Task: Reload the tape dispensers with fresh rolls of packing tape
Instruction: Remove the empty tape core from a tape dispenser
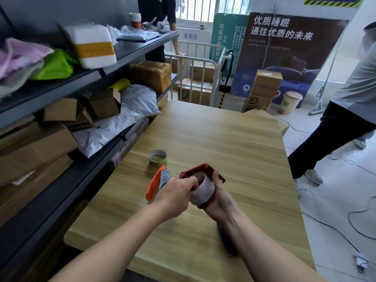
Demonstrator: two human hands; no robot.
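Two hands meet over the table's (223,139) near half: right hand (220,197) clasps the red dispenser (200,169), left hand (175,192) pinches its tape roll (204,189); bare wood extends ahead and rightward.

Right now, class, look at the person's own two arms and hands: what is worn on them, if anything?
Nothing is worn. The left hand and right hand are bare: no gloves, and no ring, watch or bracelet shows. The left forearm and right forearm are uncovered down to the picture's lower edge, so no sleeve is in view.
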